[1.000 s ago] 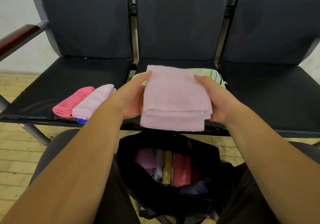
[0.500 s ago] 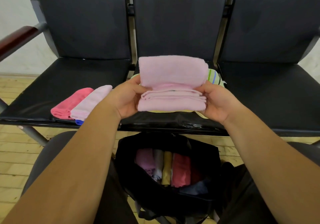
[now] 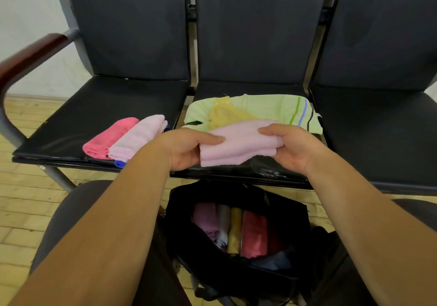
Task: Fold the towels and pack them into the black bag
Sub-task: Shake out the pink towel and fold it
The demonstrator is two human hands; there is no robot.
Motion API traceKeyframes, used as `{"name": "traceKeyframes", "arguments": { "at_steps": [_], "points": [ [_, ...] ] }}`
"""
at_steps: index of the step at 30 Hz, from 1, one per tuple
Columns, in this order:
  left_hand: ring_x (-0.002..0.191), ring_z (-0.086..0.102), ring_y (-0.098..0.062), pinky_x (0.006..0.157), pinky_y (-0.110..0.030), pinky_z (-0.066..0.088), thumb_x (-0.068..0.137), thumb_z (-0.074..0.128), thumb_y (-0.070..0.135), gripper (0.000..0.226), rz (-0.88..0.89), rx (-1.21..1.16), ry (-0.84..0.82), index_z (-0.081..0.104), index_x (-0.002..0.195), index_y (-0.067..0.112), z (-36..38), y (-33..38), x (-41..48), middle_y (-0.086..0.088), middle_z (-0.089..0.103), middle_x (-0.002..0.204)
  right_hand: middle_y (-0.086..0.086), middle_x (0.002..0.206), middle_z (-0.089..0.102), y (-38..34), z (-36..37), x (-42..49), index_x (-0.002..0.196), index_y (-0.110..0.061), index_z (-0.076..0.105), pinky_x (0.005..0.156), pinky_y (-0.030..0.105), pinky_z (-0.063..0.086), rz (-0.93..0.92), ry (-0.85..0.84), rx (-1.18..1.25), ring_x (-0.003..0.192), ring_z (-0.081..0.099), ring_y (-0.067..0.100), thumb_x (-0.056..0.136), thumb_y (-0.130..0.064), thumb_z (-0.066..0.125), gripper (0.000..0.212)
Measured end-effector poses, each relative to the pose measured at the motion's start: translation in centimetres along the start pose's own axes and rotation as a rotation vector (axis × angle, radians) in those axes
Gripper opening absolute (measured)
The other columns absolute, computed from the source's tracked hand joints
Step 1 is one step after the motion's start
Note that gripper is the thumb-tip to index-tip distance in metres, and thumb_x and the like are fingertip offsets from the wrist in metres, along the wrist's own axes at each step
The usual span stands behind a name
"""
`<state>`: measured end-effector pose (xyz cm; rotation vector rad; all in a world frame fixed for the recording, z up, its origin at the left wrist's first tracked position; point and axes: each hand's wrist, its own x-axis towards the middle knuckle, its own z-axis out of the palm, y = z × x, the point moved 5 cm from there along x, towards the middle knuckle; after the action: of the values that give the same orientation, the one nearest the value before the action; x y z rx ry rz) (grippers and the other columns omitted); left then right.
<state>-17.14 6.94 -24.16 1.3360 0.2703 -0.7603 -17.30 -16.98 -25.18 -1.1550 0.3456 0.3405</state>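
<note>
Fingers of your left hand (image 3: 186, 148) and your right hand (image 3: 290, 149) curl round the two ends of the folded pale pink towel (image 3: 238, 144), thumbs on top, holding it at the near edge of the middle seat (image 3: 248, 88), just in front of a green striped towel (image 3: 272, 107) and a yellow towel (image 3: 227, 114). Nearer, between your knees, the black bag (image 3: 286, 213) stands open with towels packed side by side. On the left seat (image 3: 106, 97), a hot pink roll (image 3: 106, 140) and a light pink roll (image 3: 139, 140) lie touching.

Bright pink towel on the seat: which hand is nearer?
Left. The left hand is just right of the bright pink towel; the right hand is farther right.
</note>
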Motion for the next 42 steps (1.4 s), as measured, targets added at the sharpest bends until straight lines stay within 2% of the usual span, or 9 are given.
{"name": "traceKeyframes", "arguments": {
  "at_steps": [5, 10, 14, 18, 23, 27, 30, 39, 42],
  "points": [
    [0.112, 0.076, -0.030, 0.092, -0.045, 0.063, 0.088, 0.080, -0.004, 0.045, -0.018, 0.027, 0.147, 0.069, 0.131, 0.004, -3.2, -0.3, -0.2, -0.011, 0.079, 0.120, 0.024, 0.126, 0.074, 2.4, 2.1, 1.8, 0.128, 0.008, 0.066, 0.095, 0.039, 0.060, 0.069, 0.012, -0.056, 0.114, 0.075, 0.034, 0.091, 0.000, 0.074, 0.039],
    [0.117, 0.073, -0.033, 0.102, -0.055, 0.059, 0.092, 0.075, -0.005, 0.037, -0.007, -0.052, 0.243, 0.064, 0.125, 0.009, -6.3, -0.1, -2.0, -0.012, 0.077, 0.120, 0.013, 0.124, 0.077, 3.4, 6.2, 2.7, 0.133, -0.012, 0.066, 0.086, 0.042, 0.066, 0.065, -0.049, -0.095, 0.112, 0.076, 0.030, 0.100, -0.004, 0.066, 0.034],
    [0.112, 0.072, -0.033, 0.088, -0.057, 0.064, 0.096, 0.074, 0.003, 0.067, 0.031, 0.034, 0.326, 0.045, 0.152, 0.025, -9.6, 2.0, -3.8, -0.008, 0.068, 0.125, 0.009, 0.126, 0.076, 3.3, 10.4, 4.1, 0.135, -0.021, 0.065, 0.088, 0.049, 0.065, 0.067, -0.096, -0.190, 0.111, 0.077, 0.032, 0.101, -0.008, 0.067, 0.036],
    [0.110, 0.071, -0.034, 0.091, -0.056, 0.064, 0.094, 0.077, 0.006, 0.040, 0.045, 0.074, 0.464, 0.059, 0.129, 0.012, -14.5, 5.2, -6.0, -0.013, 0.067, 0.124, 0.008, 0.131, 0.071, 2.7, 15.9, 7.7, 0.142, -0.018, 0.061, 0.089, 0.047, 0.066, 0.013, -0.059, -0.221, 0.113, 0.074, 0.031, 0.099, -0.006, 0.072, 0.046],
    [0.110, 0.072, -0.035, 0.091, -0.054, 0.064, 0.090, 0.080, 0.008, 0.034, 0.132, 0.014, 0.668, 0.067, 0.121, 0.008, -21.8, 6.9, -6.8, -0.015, 0.072, 0.123, 0.007, 0.125, 0.072, 3.1, 24.0, 12.8, 0.131, -0.019, 0.064, 0.086, 0.044, 0.066, -0.060, -0.094, -0.318, 0.110, 0.073, 0.030, 0.097, -0.010, 0.076, 0.037],
    [0.107, 0.072, -0.036, 0.083, -0.056, 0.066, 0.087, 0.082, 0.007, 0.032, 0.150, -0.159, 0.789, 0.065, 0.114, 0.009, -26.6, 4.6, -6.3, -0.015, 0.071, 0.120, 0.011, 0.130, 0.068, 4.8, 29.1, 17.6, 0.141, -0.017, 0.063, 0.086, 0.051, 0.066, -0.109, -0.104, -0.501, 0.112, 0.069, 0.036, 0.090, -0.021, 0.081, 0.055],
    [0.105, 0.070, -0.036, 0.082, -0.056, 0.065, 0.089, 0.080, 0.003, 0.025, 0.123, -0.253, 0.845, 0.063, 0.107, 0.009, -29.6, 3.6, -5.4, -0.015, 0.068, 0.118, 0.005, 0.127, 0.066, 5.9, 32.3, 20.6, 0.141, -0.021, 0.062, 0.090, 0.046, 0.064, -0.174, -0.105, -0.741, 0.109, 0.067, 0.029, 0.094, -0.031, 0.078, 0.051],
    [0.096, 0.072, -0.034, 0.088, -0.053, 0.065, 0.093, 0.081, 0.011, 0.039, -0.024, -0.130, 0.980, 0.059, 0.125, 0.002, -34.2, 2.7, -2.5, -0.016, 0.067, 0.113, 0.005, 0.151, 0.056, 8.3, 37.3, 26.6, 0.153, -0.023, 0.053, 0.113, 0.042, 0.050, -0.324, -0.167, -1.090, 0.135, 0.056, 0.027, 0.100, -0.036, 0.070, 0.057],
    [0.097, 0.075, -0.034, 0.090, -0.049, 0.065, 0.097, 0.079, 0.018, 0.028, -0.168, 0.042, 0.994, 0.056, 0.105, 0.004, -35.1, 1.9, -1.7, -0.018, 0.070, 0.110, 0.006, 0.152, 0.056, 9.9, 38.3, 27.6, 0.153, -0.022, 0.053, 0.105, 0.034, 0.047, -0.350, -0.198, -1.256, 0.137, 0.055, 0.029, 0.102, -0.033, 0.069, 0.055]
  ]
}}
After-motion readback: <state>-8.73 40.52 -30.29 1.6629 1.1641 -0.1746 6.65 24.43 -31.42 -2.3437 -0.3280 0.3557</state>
